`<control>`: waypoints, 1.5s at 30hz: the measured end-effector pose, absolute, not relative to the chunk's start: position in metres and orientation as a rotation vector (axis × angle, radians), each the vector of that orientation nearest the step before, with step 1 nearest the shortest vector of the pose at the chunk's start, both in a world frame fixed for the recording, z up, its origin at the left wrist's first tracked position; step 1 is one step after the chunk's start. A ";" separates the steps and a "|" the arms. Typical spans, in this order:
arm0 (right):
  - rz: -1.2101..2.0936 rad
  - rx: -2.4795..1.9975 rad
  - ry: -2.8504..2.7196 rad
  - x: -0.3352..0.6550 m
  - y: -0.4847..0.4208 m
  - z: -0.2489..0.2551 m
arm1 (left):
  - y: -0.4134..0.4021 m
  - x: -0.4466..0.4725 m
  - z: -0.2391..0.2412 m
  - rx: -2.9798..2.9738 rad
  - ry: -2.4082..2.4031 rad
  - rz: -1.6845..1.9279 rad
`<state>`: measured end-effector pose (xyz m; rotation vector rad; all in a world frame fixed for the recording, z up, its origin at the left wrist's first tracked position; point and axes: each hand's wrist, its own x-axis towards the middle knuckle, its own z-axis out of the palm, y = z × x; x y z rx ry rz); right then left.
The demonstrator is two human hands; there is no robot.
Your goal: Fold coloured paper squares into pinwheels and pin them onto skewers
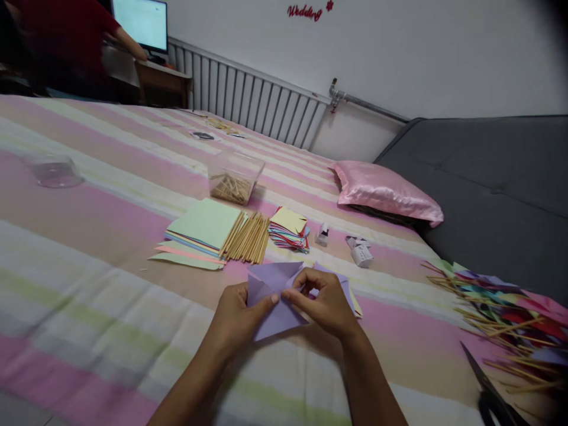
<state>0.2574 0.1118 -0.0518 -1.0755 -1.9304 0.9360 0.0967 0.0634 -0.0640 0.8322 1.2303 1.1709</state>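
A purple paper square (275,322) with slits cut in from its corners is up between both hands. My left hand (237,313) grips its left side, thumb on the front near the middle. With thumb and fingertips, my right hand (327,303) pinches the paper's right part near the centre. Behind that hand, another purple sheet (344,284) lies over a pale yellow one. Just beyond the hands are a row of thin wooden sticks (249,238), a stack of coloured paper sheets (206,222) and a pile of smaller cut papers (288,220).
Scissors (490,396) lie at the lower right, beside paper pinwheels on sticks (510,313). A clear plastic box (235,177), small cartons (361,254) and a pink pillow (386,192) are further back. A person in red (66,41) sits at a desk, back left.
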 end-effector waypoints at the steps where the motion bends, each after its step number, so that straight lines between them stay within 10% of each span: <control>1: 0.932 -1.076 -1.928 0.257 0.112 -0.052 | 0.063 0.097 -0.065 0.835 1.227 1.170; 45: 1.153 -0.925 -1.674 0.254 0.112 -0.053 | 0.061 0.097 -0.063 0.668 1.240 1.271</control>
